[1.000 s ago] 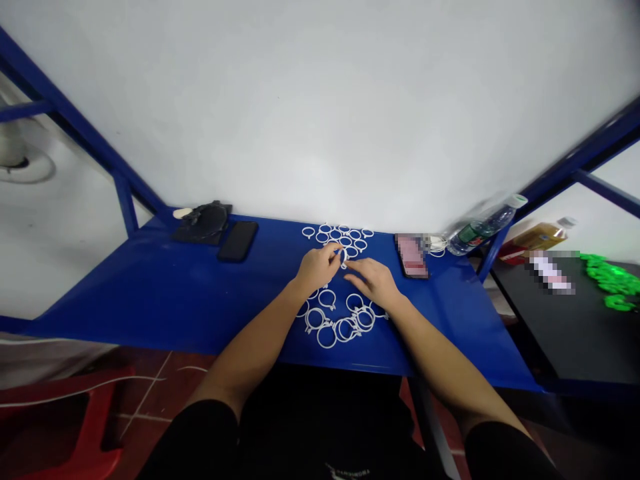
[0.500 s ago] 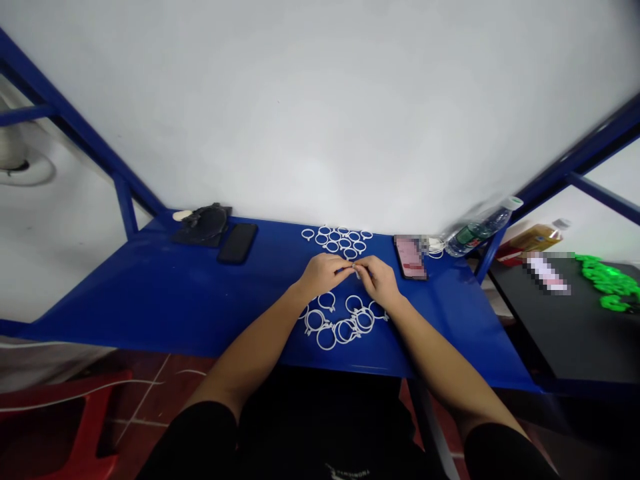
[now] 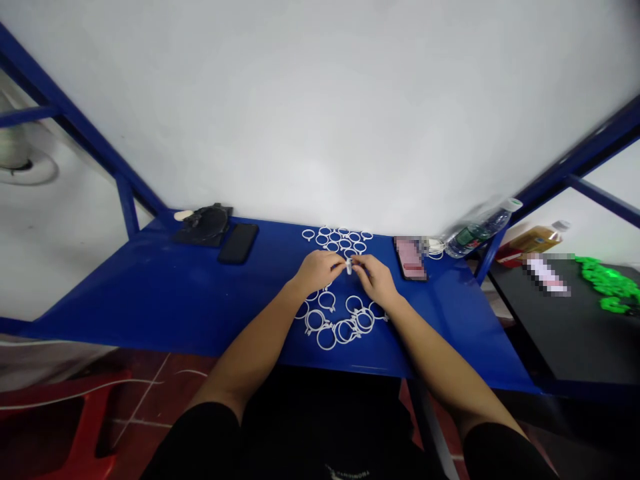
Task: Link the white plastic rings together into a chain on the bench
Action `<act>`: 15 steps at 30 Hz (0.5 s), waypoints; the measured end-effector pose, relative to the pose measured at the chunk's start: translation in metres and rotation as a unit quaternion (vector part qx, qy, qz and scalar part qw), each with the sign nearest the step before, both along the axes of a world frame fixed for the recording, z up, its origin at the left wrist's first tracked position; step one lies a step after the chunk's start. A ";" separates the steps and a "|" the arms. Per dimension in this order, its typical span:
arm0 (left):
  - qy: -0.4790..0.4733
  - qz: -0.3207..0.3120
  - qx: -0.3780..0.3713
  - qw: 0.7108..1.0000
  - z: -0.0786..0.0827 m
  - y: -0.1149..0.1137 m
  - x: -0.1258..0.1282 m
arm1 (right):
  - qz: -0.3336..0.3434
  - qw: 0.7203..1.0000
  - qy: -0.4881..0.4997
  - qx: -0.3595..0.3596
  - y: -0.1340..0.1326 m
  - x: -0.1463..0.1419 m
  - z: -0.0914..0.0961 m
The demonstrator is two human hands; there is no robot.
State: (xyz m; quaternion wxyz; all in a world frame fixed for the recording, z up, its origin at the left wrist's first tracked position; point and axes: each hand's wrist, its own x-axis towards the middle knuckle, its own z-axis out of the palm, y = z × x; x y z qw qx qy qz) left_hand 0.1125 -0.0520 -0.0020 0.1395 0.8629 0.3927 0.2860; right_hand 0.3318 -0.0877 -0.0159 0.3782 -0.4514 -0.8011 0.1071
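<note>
Between my fingertips is a small white plastic ring (image 3: 349, 267), seen nearly edge-on. My left hand (image 3: 320, 270) pinches it from the left with thumb and forefinger. From the other side my right hand (image 3: 374, 275) grips it with bent fingers. Just beyond my hands, several white rings with small tabs (image 3: 345, 245) lie in a loose group near the wall. Nearer to me, between my forearms, more white rings (image 3: 327, 337) lie in a curved heap, some overlapping. My left forearm partly hides the leftmost ones.
On the blue table (image 3: 165, 293) a black phone (image 3: 239, 243) and a dark pouch (image 3: 205, 225) lie at left. A lit phone (image 3: 411, 258), a white cable (image 3: 436, 248) and a water bottle (image 3: 483, 230) are at right. Green plastic pieces (image 3: 610, 283) lie on a black side table (image 3: 595, 333).
My hands have drawn slightly apart, and the ring between them now shows more, turned edge-on. My left hand shifted a little left. The rings on the table stay put.
</note>
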 end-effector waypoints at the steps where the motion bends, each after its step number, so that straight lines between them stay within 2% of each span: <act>1: 0.004 0.022 -0.009 1.000 0.000 0.003 -0.004 | -0.007 1.000 0.002 -0.004 0.001 0.002 -0.001; 4: 0.003 0.086 -0.033 0.996 0.000 0.012 -0.015 | -0.017 1.000 0.005 -0.026 0.004 0.006 -0.002; 9: -0.007 0.158 -0.074 0.985 0.001 0.020 -0.024 | 0.030 0.998 -0.043 -0.043 0.004 0.006 -0.003; 12: -0.006 0.126 -0.102 0.987 -0.001 0.019 -0.023 | 0.046 0.996 -0.055 -0.051 0.004 0.004 -0.003; 15: 0.041 0.081 -0.126 0.988 -0.007 0.018 -0.020 | 0.047 0.996 -0.054 -0.057 0.005 0.005 -0.004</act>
